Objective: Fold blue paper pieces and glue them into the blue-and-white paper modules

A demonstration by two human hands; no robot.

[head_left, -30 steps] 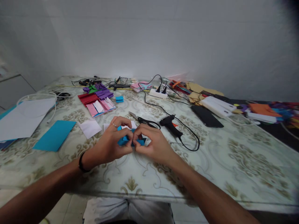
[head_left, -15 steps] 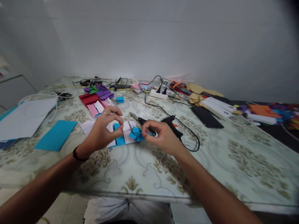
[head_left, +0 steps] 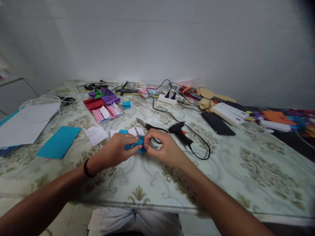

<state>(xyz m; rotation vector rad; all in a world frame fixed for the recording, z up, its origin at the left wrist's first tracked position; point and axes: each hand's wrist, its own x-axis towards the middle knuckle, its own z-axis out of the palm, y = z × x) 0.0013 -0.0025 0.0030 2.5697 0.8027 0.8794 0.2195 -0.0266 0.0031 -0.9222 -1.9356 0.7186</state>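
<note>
Both hands meet over a small folded blue paper piece (head_left: 139,143). My left hand (head_left: 120,147) pinches its left side between thumb and fingers. From the right, my right hand (head_left: 161,144) grips the same piece with thumb and forefinger. Beneath and behind them lies a blue and white folded paper (head_left: 132,131), partly covered by the fingers. Scissors (head_left: 150,126) with black handles rest just behind my right hand, blades pointing away to the left. A black glue gun (head_left: 180,132) lies to the right of that hand.
Pink, red and purple folded papers (head_left: 107,113) lie behind my left hand. To the left are a blue sheet (head_left: 59,142), a white square (head_left: 95,135) and larger white sheets (head_left: 31,124). A power strip (head_left: 167,99), cords and a black phone (head_left: 218,123) sit farther back and right.
My left hand has come down and right to take hold of the blue folded piece. My right hand has shifted slightly left with it.
</note>
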